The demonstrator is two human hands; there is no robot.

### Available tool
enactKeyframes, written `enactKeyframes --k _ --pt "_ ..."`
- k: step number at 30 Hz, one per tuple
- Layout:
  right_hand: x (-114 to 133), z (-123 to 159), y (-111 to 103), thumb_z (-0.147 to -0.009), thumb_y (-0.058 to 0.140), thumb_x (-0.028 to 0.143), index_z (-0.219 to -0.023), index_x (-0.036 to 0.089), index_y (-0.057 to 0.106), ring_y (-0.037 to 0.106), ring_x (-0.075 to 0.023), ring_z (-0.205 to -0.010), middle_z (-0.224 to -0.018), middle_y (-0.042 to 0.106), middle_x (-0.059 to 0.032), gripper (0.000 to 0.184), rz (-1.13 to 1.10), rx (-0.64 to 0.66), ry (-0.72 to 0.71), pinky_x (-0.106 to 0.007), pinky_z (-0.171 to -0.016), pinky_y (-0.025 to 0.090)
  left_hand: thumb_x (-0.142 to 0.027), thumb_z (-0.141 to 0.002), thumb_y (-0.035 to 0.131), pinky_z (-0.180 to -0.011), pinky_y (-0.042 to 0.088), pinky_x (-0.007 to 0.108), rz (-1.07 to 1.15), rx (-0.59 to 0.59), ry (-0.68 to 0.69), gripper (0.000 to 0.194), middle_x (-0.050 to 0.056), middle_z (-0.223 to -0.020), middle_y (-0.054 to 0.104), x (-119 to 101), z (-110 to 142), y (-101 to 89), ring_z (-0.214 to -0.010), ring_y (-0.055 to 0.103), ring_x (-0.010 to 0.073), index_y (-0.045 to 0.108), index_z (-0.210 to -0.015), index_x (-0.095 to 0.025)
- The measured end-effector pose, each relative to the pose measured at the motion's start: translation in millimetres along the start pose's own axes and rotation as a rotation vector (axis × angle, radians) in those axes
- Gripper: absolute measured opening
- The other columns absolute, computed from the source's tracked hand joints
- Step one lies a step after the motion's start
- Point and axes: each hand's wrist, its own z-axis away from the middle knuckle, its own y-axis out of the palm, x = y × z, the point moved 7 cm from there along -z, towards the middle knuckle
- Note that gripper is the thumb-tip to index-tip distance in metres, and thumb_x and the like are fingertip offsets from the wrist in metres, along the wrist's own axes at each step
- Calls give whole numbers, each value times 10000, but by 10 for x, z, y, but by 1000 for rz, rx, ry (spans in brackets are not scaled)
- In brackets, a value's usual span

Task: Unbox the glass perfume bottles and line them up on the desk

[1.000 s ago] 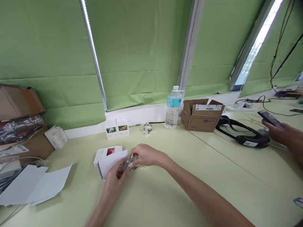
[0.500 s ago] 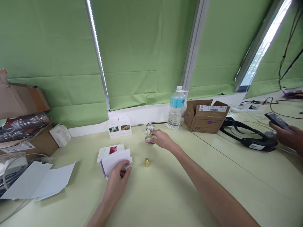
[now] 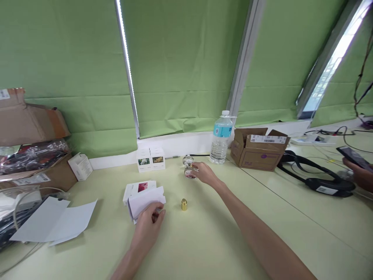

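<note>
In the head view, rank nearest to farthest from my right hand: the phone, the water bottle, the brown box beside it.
1. Water bottle: beyond your right hand, toward the right.
2. Brown box: right of the bottle.
3. Phone: far right, in another person's hand.

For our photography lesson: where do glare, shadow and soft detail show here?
Head view: daylight glare in the gaps between the green blinds; head view: soft shadow beside the folded white sheet; head view: small clear bottle at the right hand lacks crisp detail.

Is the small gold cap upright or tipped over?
Upright: the gold cap stands on the table, its narrower end up and its wider body below.
</note>
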Motion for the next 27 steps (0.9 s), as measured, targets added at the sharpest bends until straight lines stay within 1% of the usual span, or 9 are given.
enactKeyframes --k 4,9,11,14,17,20,23,27 --pt "-36 -73 64 -781 541 271 -854 165 655 586 -208 -802 -858 677 -48 172 -75 -51 -32 -260 -687 397 -450 -833 505 -642 437 290 -4 13 1 302 30 -806 651 -32 0 0 -660 548 169 648 -942 -208" --pt "-176 -159 153 -812 502 221 -1066 143 635 593 -262 -986 -1093 659 -117 297 -130 -154 -15 -326 -826 425 -431 -831 503 -640 440 289 -9 -9 6 291 37 -812 669 -83 14 -22 -671 561 175 666 -926 -209" --pt "-254 -194 193 -817 507 216 -1121 135 614 589 -273 -1011 -1142 645 -130 332 -144 -178 5 -347 -859 426 -422 -834 501 -638 439 287 -13 -17 12 285 36 -809 674 -98 18 -25 -662 560 171 672 -920 -210" --pt "-355 -233 239 -817 526 231 -1150 110 597 594 -275 -994 -1139 646 -141 361 -156 -205 24 -358 -870 434 -412 -837 501 -631 435 282 -28 -19 13 275 33 -804 677 -102 17 -24 -652 557 168 674 -916 -213" --pt "-404 -247 266 -822 531 253 -1168 110 587 592 -270 -1004 -1128 648 -129 379 -161 -224 18 -354 -876 440 -404 -841 500 -632 432 280 -46 -12 23 263 30 -802 679 -101 13 -19 -651 556 166 669 -901 -213" --pt "-407 -243 283 -826 521 254 -1179 117 582 587 -265 -1025 -1135 642 -123 384 -159 -242 5 -359 -896 440 -399 -845 496 -639 431 279 -54 -2 34 254 26 -804 681 -97 10 -15 -660 560 166 665 -886 -214" --pt "-397 -230 290 -825 505 247 -1182 123 581 573 -275 -1063 -1168 624 -138 385 -149 -264 12 -392 -935 426 -395 -852 486 -648 433 278 -56 11 29 255 23 -821 684 -86 10 -11 -678 569 168 663 -886 -215" --pt "-368 -200 209 -816 514 260 -1216 131 558 558 -293 -1083 -1243 578 -153 422 -118 -257 45 -408 -929 430 -398 -857 476 -654 436 275 -56 9 27 266 22 -823 686 -79 9 -10 -695 578 168 668 -881 -215"
